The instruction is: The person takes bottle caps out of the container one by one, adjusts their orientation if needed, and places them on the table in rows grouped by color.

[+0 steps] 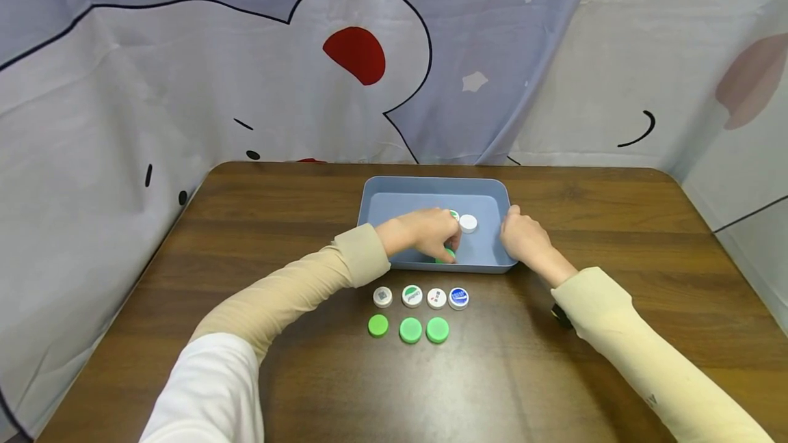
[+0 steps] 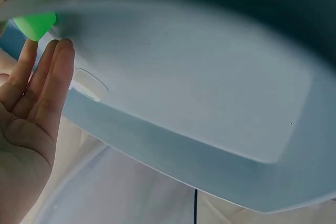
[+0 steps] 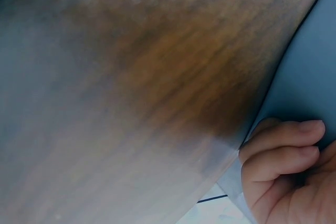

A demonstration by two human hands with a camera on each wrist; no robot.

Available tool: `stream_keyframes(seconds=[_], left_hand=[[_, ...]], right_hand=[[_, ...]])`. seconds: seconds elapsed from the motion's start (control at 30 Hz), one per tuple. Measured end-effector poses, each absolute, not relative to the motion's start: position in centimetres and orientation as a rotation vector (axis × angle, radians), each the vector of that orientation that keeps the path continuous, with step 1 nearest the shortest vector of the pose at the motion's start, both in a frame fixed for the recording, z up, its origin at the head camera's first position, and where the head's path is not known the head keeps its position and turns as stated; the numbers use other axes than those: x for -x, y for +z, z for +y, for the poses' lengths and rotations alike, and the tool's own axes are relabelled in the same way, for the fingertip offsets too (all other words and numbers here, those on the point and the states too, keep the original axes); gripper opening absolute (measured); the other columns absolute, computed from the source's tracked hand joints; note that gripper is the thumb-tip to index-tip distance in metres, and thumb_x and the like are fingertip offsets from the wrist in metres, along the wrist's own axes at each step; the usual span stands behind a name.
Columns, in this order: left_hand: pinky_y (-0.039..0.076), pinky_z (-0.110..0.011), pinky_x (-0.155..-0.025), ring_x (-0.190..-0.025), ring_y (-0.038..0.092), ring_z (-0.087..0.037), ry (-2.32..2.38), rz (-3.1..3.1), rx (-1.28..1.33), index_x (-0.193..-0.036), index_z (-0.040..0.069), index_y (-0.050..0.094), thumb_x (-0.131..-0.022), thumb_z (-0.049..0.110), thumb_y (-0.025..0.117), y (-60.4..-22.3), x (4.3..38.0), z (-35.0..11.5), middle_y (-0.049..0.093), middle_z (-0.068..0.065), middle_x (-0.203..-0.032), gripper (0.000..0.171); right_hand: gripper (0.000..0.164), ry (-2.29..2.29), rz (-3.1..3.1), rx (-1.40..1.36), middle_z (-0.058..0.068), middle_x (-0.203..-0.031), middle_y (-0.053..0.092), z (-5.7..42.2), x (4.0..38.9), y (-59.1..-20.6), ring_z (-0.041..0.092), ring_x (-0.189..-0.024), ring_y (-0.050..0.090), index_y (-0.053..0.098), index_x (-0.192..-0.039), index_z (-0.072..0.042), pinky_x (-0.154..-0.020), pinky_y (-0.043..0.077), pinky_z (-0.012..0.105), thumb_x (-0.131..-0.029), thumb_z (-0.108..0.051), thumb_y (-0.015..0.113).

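My left hand [image 1: 426,232] reaches over the front of a blue-grey tray [image 1: 501,193] and pinches a green bottle cap [image 1: 440,258] inside it. In the left wrist view, that green cap [image 2: 35,24] is at the fingertips, and the other fingers stretch out beside it. Just beyond the hand lie a white cap [image 1: 468,223] and a white-and-green cap [image 1: 454,214], the latter partly covered by the fingers. At the tray's right side, my right hand [image 1: 527,236] holds the rim. Its curled fingers [image 3: 281,169] show against the tray wall in the right wrist view.
Before the tray, a row of printed caps [image 1: 412,296] lies on the brown wooden table [image 1: 295,388]. Nearer is a row of three green caps [image 1: 410,330]. A patterned curtain [image 1: 246,74] hangs behind the table.
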State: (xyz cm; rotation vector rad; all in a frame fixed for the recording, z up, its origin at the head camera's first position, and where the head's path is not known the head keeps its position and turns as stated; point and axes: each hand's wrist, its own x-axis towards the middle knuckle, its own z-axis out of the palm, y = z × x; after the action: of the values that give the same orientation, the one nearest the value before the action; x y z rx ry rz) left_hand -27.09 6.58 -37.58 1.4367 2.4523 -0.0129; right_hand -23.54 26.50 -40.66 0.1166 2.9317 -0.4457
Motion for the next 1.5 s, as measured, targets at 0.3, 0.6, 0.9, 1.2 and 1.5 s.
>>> stream_keyframes(seconds=[0.3, 0.6, 0.9, 1.2, 1.5], left_hand=[[0.050, -0.023, -0.076, -0.078, 0.058, -0.007, 0.023, 2.433, -1.453, -0.093, 0.014, 0.073, -0.082, 0.030, 0.073, -37.65, 27.07, 6.53, 0.070, 0.003, -0.089, 0.019], [0.050, -0.026, -0.082, -0.083, 0.061, -0.008, 0.037, 2.443, -1.458, -0.094, 0.014, 0.073, -0.080, 0.022, 0.073, -37.88, 27.10, 6.30, 0.071, 0.003, -0.092, 0.015], [0.050, -0.022, -0.076, -0.078, 0.060, -0.008, 0.113, 2.448, -1.477, -0.090, 0.013, 0.076, -0.079, 0.018, 0.074, -38.00, 27.12, 6.22, 0.073, 0.002, -0.087, 0.013], [0.051, -0.024, -0.076, -0.078, 0.061, -0.009, 0.076, 2.452, -1.507, -0.090, 0.013, 0.075, -0.079, 0.021, 0.074, -37.99, 27.13, 6.30, 0.073, 0.002, -0.086, 0.013], [0.050, -0.028, -0.081, -0.082, 0.063, -0.010, 0.075, 2.454, -1.507, -0.089, 0.014, 0.076, -0.078, 0.020, 0.074, -38.04, 27.07, 6.39, 0.073, 0.003, -0.086, 0.012]], right_hand=[[0.034, -0.443, 2.926, -0.125, 0.038, -0.103, 0.059, 26.50, 23.65, -40.72, 0.047, -0.090, 0.063, 0.040, -0.108, 0.010, -0.069, 0.050, 0.053, -0.100, -0.017, 0.021], [0.034, -0.445, 2.930, -0.126, 0.038, -0.105, 0.059, 26.51, 23.76, -40.74, 0.047, -0.091, 0.062, 0.039, -0.110, 0.010, -0.069, 0.050, 0.053, -0.100, -0.017, 0.021], [0.034, -0.451, 2.940, -0.118, 0.038, -0.104, 0.059, 26.61, 23.80, -40.76, 0.048, -0.092, 0.062, 0.039, -0.109, 0.010, -0.069, 0.050, 0.054, -0.100, -0.017, 0.021], [0.033, -0.454, 2.951, -0.119, 0.039, -0.105, 0.059, 26.57, 23.74, -40.94, 0.049, -0.093, 0.062, 0.039, -0.108, 0.009, -0.071, 0.050, 0.055, -0.099, -0.017, 0.021], [0.033, -0.453, 2.937, -0.124, 0.038, -0.103, 0.059, 26.59, 23.72, -40.92, 0.047, -0.091, 0.063, 0.039, -0.107, 0.010, -0.069, 0.050, 0.054, -0.100, -0.017, 0.020]])
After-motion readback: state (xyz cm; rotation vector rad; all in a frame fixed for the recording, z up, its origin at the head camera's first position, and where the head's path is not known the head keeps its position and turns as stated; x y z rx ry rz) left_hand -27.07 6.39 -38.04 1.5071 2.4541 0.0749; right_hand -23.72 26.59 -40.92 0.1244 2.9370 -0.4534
